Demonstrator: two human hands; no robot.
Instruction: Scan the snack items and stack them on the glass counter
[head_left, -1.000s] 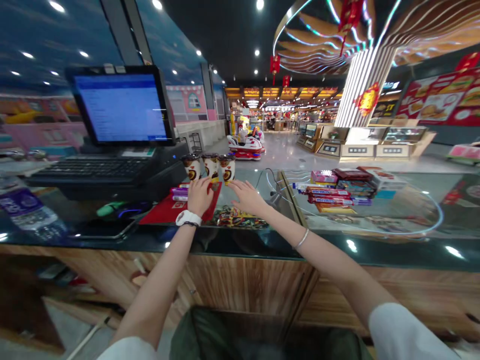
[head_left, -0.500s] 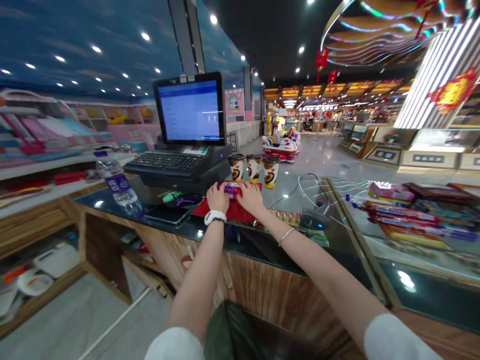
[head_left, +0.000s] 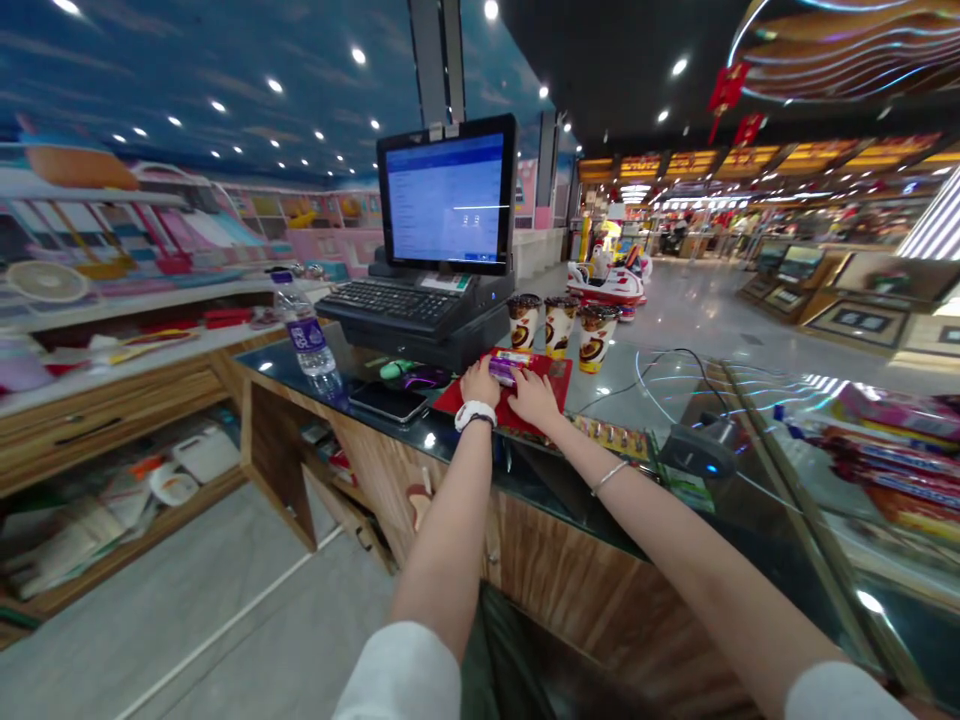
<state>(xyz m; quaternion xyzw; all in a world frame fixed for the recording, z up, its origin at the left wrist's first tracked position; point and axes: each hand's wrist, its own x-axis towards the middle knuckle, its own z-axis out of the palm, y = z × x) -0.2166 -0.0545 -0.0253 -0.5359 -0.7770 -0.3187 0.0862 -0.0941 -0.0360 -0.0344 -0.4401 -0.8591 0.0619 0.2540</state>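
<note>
On the dark glass counter lies a flat red sheet (head_left: pixel 556 372) with small purple packs (head_left: pixel 504 370) on it. My left hand (head_left: pixel 480 384), with a white watch at the wrist, has its fingers closed at the left end of the packs. At their right end is my right hand (head_left: pixel 534 398), its fingers touching the packs and somewhat spread. Three patterned cups with dark lids, one of them the right cup (head_left: pixel 598 338), stand just behind the sheet. Left of my hands are a black phone (head_left: pixel 388 401) and a dark mouse (head_left: pixel 426 377).
A monitor (head_left: pixel 448 200) and keyboard (head_left: pixel 394 303) stand behind the phone. The water bottle (head_left: pixel 306 335) is at the counter's left end. A black scanner (head_left: pixel 697 450) with a cable sits to the right, before packaged snacks (head_left: pixel 892 465).
The view has turned left, so the counter and my hands appear farther right. My right hand's fingers have loosened around the packs, and more of the packs shows.
</note>
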